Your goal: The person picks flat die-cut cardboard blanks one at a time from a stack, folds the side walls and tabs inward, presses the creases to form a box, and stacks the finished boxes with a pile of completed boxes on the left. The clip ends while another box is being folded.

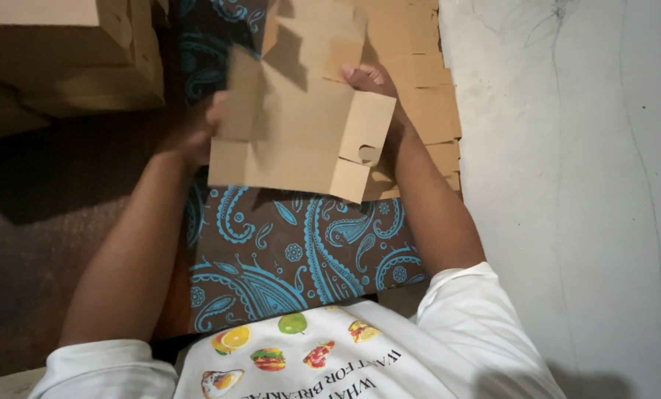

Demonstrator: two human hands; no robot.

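Near, on the lap: brown cloth with blue paisley pattern [293,251].
Middle: flat brown die-cut cardboard box blank [301,133], long axis near-to-far, held between both hands.
Left hand [197,137]: fingers closed on left edge.
Right hand [371,77]: fingers gripping far right edge.
Far right: stack of flat brown cardboard blanks [426,96].

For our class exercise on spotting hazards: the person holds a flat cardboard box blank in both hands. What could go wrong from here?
1. The cardboard box blank hides most of the left hand and right hand, so a thin edge might cut a finger.
2. Its small slotted tab may tear.
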